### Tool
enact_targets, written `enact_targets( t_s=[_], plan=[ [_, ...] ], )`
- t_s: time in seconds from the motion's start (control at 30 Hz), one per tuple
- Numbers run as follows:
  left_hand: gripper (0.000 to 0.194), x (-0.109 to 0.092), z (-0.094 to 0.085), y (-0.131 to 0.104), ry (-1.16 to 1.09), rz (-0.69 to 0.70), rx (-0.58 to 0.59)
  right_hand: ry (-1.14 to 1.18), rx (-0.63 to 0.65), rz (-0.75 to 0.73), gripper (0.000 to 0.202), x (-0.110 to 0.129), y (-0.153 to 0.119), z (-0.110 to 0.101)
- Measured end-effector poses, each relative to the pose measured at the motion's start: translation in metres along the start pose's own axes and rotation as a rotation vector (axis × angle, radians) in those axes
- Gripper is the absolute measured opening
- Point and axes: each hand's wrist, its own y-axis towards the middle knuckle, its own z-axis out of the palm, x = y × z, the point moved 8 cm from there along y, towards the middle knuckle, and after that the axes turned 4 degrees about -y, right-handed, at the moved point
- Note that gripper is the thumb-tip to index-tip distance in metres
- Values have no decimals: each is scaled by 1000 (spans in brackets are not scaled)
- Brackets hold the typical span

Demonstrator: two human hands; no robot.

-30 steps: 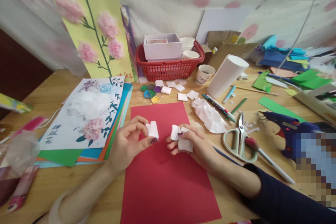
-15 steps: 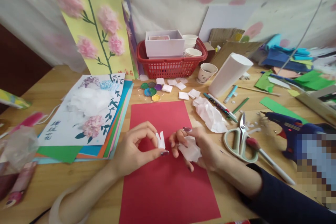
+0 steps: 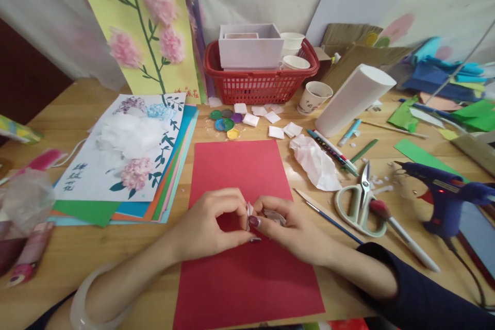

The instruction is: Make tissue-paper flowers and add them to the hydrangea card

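Observation:
Over a red sheet of paper, my left hand is closed in a pinch on a small folded piece of white tissue paper. My right hand meets it, thumb and fingers closed on the same piece. A crumpled bit of thin white tissue shows between the curled fingers of the right hand, partly hidden. Most of the folded piece is covered by fingertips. Beyond the red sheet lie several white paper squares, and a larger crumpled tissue rests at its right.
Scissors, a thin paintbrush, a brush with a red tip and a blue glue gun lie to the right. At the back stand a red basket, a paper cup and a white roll. Stacked coloured papers lie left.
My right hand has moved left and turned over, so its fingers now meet the left hand's at the folded tissue piece. The camera view has tilted slightly downward.

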Motion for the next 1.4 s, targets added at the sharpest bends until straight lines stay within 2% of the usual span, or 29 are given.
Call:
enact_targets(
  t_s=[0.17, 0.33, 0.67, 0.87, 1.03, 1.23, 1.4],
  plan=[
    [18, 0, -1, 1, -4, -17, 6, -38, 12, -8, 30, -6, -1, -1],
    [19, 2, -3, 0, -20, -43, 1, -67, 9, -21, 23, -1, -1, -2],
    [19, 6, -1, 0, -30, -66, 1, -38, 41, 4, 28, -6, -1, 3],
    [22, 6, -4, 0, -68, -76, -9, -47, 17, 13, 27, -10, -1, -2],
    [20, 12, -15, 0, -178, -73, -101, 3, -85, -14, 23, -9, 0, -11],
    [21, 24, -27, -4, -286, -159, -265, 121, -147, 9, 18, -13, 0, -16],
    [16, 28, -34, -4, -350, -119, -364, 204, -175, 80, 15, -20, 1, -18]
  ],
)
